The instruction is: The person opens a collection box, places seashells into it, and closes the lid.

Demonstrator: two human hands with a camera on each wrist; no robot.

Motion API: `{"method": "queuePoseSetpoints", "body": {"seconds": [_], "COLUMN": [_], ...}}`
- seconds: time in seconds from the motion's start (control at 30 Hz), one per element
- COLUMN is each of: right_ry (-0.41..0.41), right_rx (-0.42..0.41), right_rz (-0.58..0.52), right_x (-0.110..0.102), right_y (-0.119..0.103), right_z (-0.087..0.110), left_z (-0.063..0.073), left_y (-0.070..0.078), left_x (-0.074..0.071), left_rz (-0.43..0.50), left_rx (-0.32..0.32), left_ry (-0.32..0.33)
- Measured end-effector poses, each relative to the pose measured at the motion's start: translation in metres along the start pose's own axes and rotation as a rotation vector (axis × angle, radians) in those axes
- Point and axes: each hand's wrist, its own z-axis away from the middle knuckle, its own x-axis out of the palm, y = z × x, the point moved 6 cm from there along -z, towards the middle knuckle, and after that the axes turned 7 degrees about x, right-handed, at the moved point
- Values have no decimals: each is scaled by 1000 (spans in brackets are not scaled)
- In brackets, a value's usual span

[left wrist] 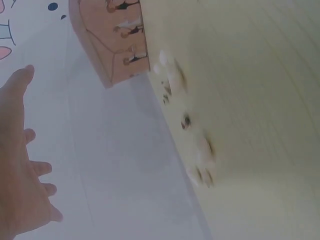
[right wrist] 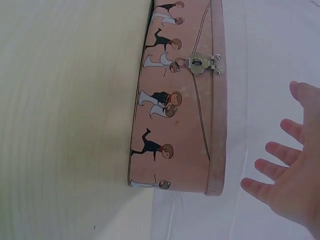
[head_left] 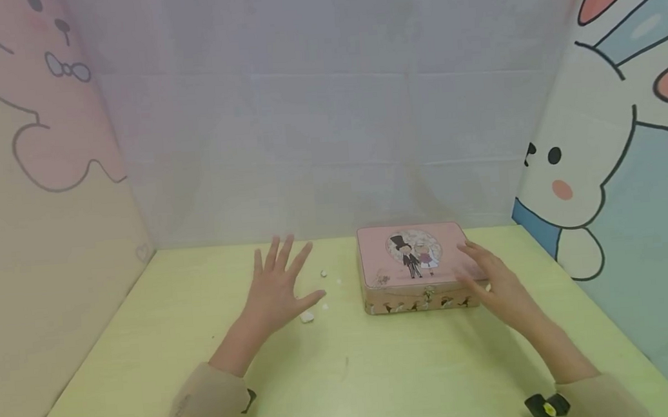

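Observation:
A pink tin box [head_left: 424, 299] with a couple drawn on its lid sits at the table's back, right of centre. Its lid is down, and the right wrist view shows a metal clasp [right wrist: 200, 64] on the front. My right hand [head_left: 501, 287], fingers spread, hovers by the box's right front corner and overlaps it in the head view. To the left of the box, my left hand [head_left: 275, 293] is held over the table with its fingers fanned out, holding nothing. Small white pieces [left wrist: 204, 150], blurred and partly hidden by this hand in the head view, lie near it.
The pale yellow table [head_left: 346, 388] meets a white cloth backdrop [head_left: 304, 120] behind the box. Side panels with cartoon animals stand left and right, including a white rabbit [head_left: 581, 172] on the right. Dark bow-like pieces [head_left: 548, 407] show near both cuffs.

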Motion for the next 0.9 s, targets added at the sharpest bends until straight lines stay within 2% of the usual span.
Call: {"method": "queuePoseSetpoints", "body": {"seconds": [0.17, 0.27, 0.37, 0.47, 0.57, 0.7, 0.8, 0.9], "right_ry": [46, 45, -1, -80, -173, -269, -308, -335], "right_rx": [-18, -7, 24, 53, 123, 295, 391, 457], "right_rz": [-106, -199, -333, -466, -555, -621, -666, -697], "right_x": [4, 8, 15, 25, 37, 53, 65, 75], "right_y": [-7, -11, -15, -19, -20, -16, -13, -11], "right_z": [0, 0, -2, -2, 0, 7, 12, 17], "left_z": [-15, -26, -36, -43, -49, -53, -55, -58], "left_y": [24, 36, 46, 56, 64, 70, 72, 72], "left_x": [11, 16, 21, 27, 32, 42, 50, 57], "left_rz": [46, 74, 74, 77, 103, 126, 159, 251], "left_rx": [69, 117, 170, 224, 275, 324, 336, 323], "left_ry": [-3, 18, 33, 41, 40, 12, -16, -41]}}
